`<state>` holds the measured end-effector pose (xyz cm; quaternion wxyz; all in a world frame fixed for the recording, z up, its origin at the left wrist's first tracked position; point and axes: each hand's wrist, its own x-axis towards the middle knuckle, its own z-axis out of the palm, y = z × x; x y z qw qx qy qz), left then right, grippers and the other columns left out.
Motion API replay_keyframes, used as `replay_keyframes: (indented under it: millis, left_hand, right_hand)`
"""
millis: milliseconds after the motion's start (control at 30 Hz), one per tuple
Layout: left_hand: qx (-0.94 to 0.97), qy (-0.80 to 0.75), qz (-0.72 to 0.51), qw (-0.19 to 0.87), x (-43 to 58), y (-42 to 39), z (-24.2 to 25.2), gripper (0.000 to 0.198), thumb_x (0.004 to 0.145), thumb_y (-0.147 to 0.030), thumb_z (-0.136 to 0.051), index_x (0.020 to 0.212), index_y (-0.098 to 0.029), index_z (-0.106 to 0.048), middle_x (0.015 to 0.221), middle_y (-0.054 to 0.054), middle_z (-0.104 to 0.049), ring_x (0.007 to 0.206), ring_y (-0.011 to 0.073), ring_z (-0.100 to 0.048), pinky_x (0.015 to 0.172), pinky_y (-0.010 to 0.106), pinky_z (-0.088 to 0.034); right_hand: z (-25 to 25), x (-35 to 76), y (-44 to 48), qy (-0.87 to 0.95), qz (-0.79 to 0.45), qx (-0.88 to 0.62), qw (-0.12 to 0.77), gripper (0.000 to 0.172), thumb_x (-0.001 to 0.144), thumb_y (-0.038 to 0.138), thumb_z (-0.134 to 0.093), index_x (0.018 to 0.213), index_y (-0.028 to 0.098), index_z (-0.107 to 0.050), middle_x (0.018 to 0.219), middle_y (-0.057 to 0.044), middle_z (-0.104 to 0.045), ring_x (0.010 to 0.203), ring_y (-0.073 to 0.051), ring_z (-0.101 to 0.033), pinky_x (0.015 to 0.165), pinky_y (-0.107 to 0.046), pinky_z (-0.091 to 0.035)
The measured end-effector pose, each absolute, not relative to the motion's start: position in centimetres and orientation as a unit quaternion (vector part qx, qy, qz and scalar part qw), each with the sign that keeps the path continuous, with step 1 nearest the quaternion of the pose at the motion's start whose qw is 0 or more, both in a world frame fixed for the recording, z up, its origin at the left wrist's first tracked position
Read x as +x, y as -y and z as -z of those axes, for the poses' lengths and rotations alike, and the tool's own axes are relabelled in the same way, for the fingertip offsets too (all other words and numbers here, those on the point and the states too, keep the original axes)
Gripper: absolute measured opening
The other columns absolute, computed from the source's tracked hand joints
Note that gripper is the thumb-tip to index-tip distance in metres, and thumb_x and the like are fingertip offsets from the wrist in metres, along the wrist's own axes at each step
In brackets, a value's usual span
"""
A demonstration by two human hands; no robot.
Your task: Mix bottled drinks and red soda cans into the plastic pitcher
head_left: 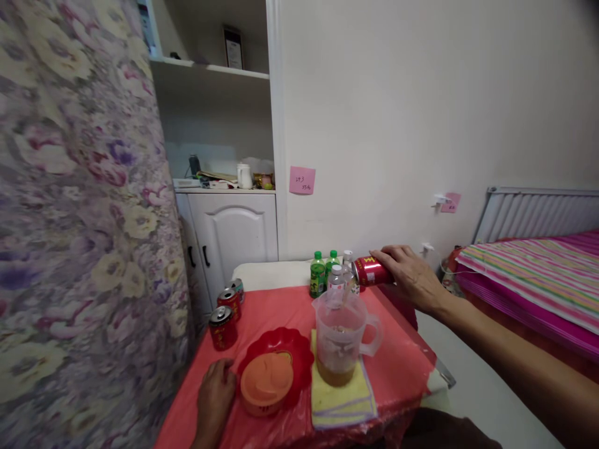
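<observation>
High at the right, my right hand (406, 274) is wrapped round a red drink can (373, 270). The can is tipped nearly on its side, its mouth toward the clear plastic measuring jug (346, 318), and a thin stream runs down into it. Brownish liquid covers the jug's bottom. The jug stands upright on a folded yellow cloth (344, 402). My left hand (216, 393) lies on the table with its fingers loosely out, holding nothing. Beside it is a red scalloped dish (302, 358) with an orange lidded container (266, 381) in it.
Two red cans (223, 327) and another can (237, 288) stand at the left edge of the red-covered table (262, 305). Behind the jug stand green-capped bottles (317, 274) and white-capped bottles (336, 277). A floral curtain (88, 249) hangs on the left.
</observation>
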<state>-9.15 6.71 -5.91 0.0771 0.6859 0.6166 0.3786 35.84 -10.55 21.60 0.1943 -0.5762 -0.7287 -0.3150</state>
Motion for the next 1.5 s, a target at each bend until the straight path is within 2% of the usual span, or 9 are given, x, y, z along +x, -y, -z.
replay_keyframes:
  millis: [200,600,900,1167,1500]
  left_hand:
    - [0.69,-0.618,-0.369,0.076,-9.2,-6.8,6.2,0.027,0.08,-0.025,-0.045,0.093,-0.02,-0.068,0.104,0.01,-0.076,0.1,0.0268,-0.07,0.09,0.036,-0.054]
    - [0.704,-0.615,-0.345,0.081,-9.4,-7.2,6.8,0.035,0.085,-0.028,-0.037,0.1,-0.015,-0.067,0.11,0.016,-0.073,0.106,0.0302,-0.068,0.096,0.041,-0.053]
    - [0.702,-0.61,-0.361,0.07,-9.4,-7.1,6.9,0.028,0.082,-0.027,-0.044,0.096,-0.02,-0.067,0.106,0.011,-0.075,0.104,0.0268,-0.07,0.095,0.038,-0.053]
    - [0.705,-0.615,-0.344,0.079,-9.4,-7.2,6.8,0.035,0.084,-0.027,-0.037,0.1,-0.015,-0.066,0.111,0.016,-0.074,0.106,0.0304,-0.068,0.097,0.042,-0.052]
    - [0.699,-0.617,-0.355,0.067,-9.4,-7.1,6.8,0.028,0.083,-0.026,-0.043,0.096,-0.02,-0.067,0.107,0.011,-0.075,0.104,0.0268,-0.07,0.095,0.038,-0.053]
  right_hand:
    - [-21.9,35.9,10.5,0.727,0.328,-0.578,0.173,0.054,0.087,0.015,-0.059,0.139,0.023,-0.05,0.117,-0.014,-0.064,0.107,-0.033,-0.055,0.092,-0.047,-0.051]
    - [-22.6,35.8,10.3,0.732,0.331,-0.571,0.168,0.056,0.086,0.014,-0.06,0.14,0.022,-0.049,0.122,-0.015,-0.063,0.108,-0.033,-0.054,0.092,-0.046,-0.05]
    - [-22.6,36.0,10.1,0.729,0.367,-0.557,0.153,0.056,0.085,0.015,-0.066,0.14,0.016,-0.051,0.123,-0.016,-0.063,0.108,-0.031,-0.054,0.092,-0.043,-0.052]
    - [-22.8,35.7,10.0,0.73,0.379,-0.549,0.149,0.055,0.085,0.009,-0.065,0.139,0.015,-0.052,0.122,-0.016,-0.064,0.107,-0.03,-0.054,0.094,-0.042,-0.052]
    - [-23.1,35.5,9.7,0.744,0.38,-0.533,0.133,0.049,0.089,0.008,-0.06,0.137,0.016,-0.052,0.121,-0.015,-0.064,0.107,-0.029,-0.054,0.096,-0.041,-0.051]
